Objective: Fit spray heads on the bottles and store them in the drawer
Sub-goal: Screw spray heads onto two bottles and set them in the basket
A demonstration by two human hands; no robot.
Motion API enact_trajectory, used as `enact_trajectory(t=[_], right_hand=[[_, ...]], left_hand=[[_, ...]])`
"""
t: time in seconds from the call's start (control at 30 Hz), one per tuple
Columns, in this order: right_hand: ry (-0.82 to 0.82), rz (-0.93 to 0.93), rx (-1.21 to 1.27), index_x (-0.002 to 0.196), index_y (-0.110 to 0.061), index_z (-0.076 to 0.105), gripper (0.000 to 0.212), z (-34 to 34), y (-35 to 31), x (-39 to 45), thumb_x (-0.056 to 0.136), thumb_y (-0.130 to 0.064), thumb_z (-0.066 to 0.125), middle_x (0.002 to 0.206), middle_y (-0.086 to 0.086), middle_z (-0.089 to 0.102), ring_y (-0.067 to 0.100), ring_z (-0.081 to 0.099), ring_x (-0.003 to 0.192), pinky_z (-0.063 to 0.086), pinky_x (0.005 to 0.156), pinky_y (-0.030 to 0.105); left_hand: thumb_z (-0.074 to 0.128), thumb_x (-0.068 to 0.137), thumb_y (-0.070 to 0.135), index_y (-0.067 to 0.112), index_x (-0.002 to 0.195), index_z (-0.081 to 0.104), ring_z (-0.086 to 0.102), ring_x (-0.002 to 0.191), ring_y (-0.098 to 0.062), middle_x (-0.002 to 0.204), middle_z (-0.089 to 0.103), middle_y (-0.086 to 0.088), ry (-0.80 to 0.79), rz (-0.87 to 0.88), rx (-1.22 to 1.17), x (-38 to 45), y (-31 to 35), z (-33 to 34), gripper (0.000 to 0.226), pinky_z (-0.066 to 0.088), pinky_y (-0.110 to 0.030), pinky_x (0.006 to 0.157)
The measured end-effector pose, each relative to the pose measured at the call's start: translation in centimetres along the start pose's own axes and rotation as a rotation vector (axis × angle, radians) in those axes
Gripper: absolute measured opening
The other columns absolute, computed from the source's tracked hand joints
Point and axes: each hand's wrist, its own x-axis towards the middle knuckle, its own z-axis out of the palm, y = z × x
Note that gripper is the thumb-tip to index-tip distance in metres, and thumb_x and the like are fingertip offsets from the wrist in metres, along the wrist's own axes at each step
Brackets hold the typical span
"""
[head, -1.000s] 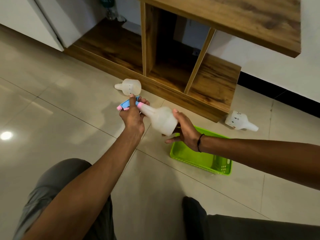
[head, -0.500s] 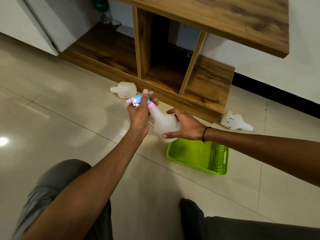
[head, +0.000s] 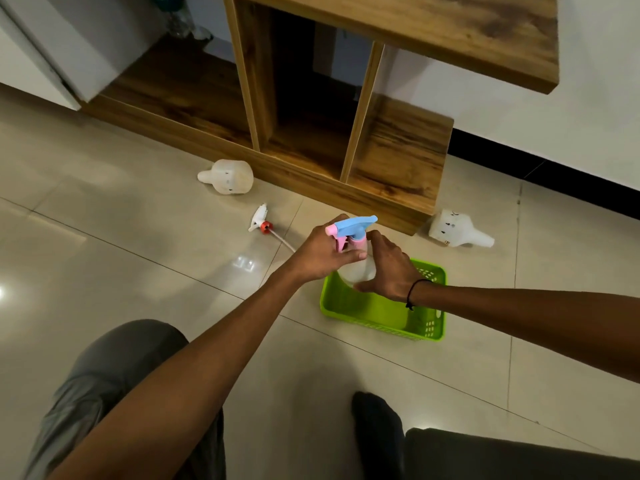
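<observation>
A white bottle (head: 356,271) stands upright over the far left corner of the green basket (head: 381,318), topped by a blue and pink spray head (head: 353,227). My left hand (head: 322,252) grips the neck and spray head. My right hand (head: 389,268) wraps the bottle's body. On the floor to the left, a white and red spray head (head: 261,221) with a long tube lies loose. Another white bottle (head: 228,177) lies on its side by the shelf unit's front, and a third white bottle (head: 457,230) lies at the unit's right end.
A low wooden shelf unit (head: 346,133) with open compartments stands against the wall, under a wooden top (head: 450,32). White cabinet fronts (head: 52,57) are at the far left. My knees (head: 114,375) are at the bottom of the view on the tiled floor.
Both hands turned the bottle from tilted to upright and brought it down over the green basket. The white and red spray head on the floor has come into sight.
</observation>
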Motion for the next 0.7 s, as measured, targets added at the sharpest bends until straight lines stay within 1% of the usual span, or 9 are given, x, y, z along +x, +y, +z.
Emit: enact_trajectory(t=[0.13,0.27,0.3,0.33,0.4,0.5,0.57,0.63,0.7], right_hand=[[-0.029,0.052,-0.008,0.143,-0.014,0.039,0.103,1.4,0.7,0.7,0.060,-0.036,0.096,0.124,0.011,0.049,0.036,0.057,0.111,0.054,0.086,0.044],[-0.096,0.080,0.028,0.150,-0.006,0.041,0.099,2.5,1.0,1.7,0.069,-0.027,0.093,0.143,0.016,0.045,0.034,0.046,0.132,0.045,0.106,0.042],[-0.103,0.085,0.064,0.148,-0.004,0.042,0.095,2.6,1.1,1.8,0.070,-0.022,0.093,0.144,0.016,0.046,0.034,0.045,0.133,0.044,0.106,0.042],[-0.098,0.093,0.111,0.144,-0.001,0.043,0.090,2.6,1.2,1.9,0.070,-0.015,0.092,0.140,0.017,0.049,0.036,0.048,0.129,0.046,0.102,0.043],[-0.085,0.099,0.176,0.133,0.000,0.044,0.078,2.6,1.4,1.8,0.069,-0.003,0.088,0.128,0.018,0.054,0.039,0.055,0.116,0.051,0.090,0.048],[-0.090,0.080,0.153,0.132,-0.002,0.040,0.068,2.3,1.6,1.6,0.075,0.004,0.077,0.118,0.021,0.056,0.042,0.060,0.103,0.053,0.080,0.052],[-0.066,0.094,0.122,0.133,-0.005,0.036,0.063,2.0,1.8,1.7,0.079,0.009,0.066,0.110,0.023,0.059,0.043,0.061,0.094,0.052,0.072,0.047],[-0.041,0.107,0.098,0.137,-0.009,0.035,0.064,1.6,1.9,1.9,0.080,0.012,0.055,0.106,0.022,0.060,0.042,0.061,0.092,0.053,0.073,0.047],[-0.010,0.126,0.101,0.138,-0.013,0.038,0.064,0.8,2.2,2.2,0.080,0.010,0.052,0.101,0.019,0.062,0.041,0.063,0.089,0.057,0.077,0.051]], left_hand=[[0.093,0.077,0.007,0.001,0.115,0.069,0.063,0.092,-0.033,0.103,0.067,-0.018,0.088,0.065,0.091,0.9,-1.5,1.7,0.046,0.050,-0.036,0.086],[0.095,0.072,0.011,0.012,0.109,0.077,0.061,0.079,-0.019,0.095,0.066,-0.006,0.109,0.098,0.213,1.8,-2.8,2.7,0.042,0.048,-0.031,0.077],[0.095,0.072,0.011,0.013,0.110,0.078,0.061,0.077,-0.017,0.095,0.067,-0.006,0.107,0.094,0.219,1.8,-3.2,2.9,0.042,0.049,-0.030,0.076],[0.095,0.071,0.009,0.012,0.111,0.078,0.063,0.079,-0.019,0.097,0.068,-0.007,0.105,0.087,0.219,1.8,-3.7,3.1,0.043,0.051,-0.032,0.076],[0.094,0.072,0.007,0.010,0.113,0.078,0.067,0.086,-0.026,0.101,0.070,-0.010,0.109,0.074,0.225,1.8,-4.5,3.3,0.043,0.055,-0.038,0.081],[0.092,0.075,0.005,0.006,0.118,0.075,0.068,0.094,-0.028,0.106,0.070,-0.009,0.128,0.088,0.243,1.7,-5.2,3.4,0.046,0.056,-0.042,0.088],[0.085,0.075,-0.004,0.006,0.124,0.072,0.068,0.099,-0.027,0.112,0.067,-0.010,0.101,0.112,0.277,1.6,-5.3,3.1,0.051,0.056,-0.038,0.091],[0.070,0.070,-0.013,0.012,0.131,0.069,0.066,0.100,-0.020,0.117,0.065,-0.006,0.071,0.110,0.317,1.4,-5.4,2.2,0.066,0.055,-0.029,0.088],[0.062,0.065,-0.013,0.012,0.132,0.069,0.066,0.109,-0.015,0.121,0.068,-0.005,0.120,0.031,0.260,1.3,-5.3,1.0,0.072,0.055,-0.025,0.091]])
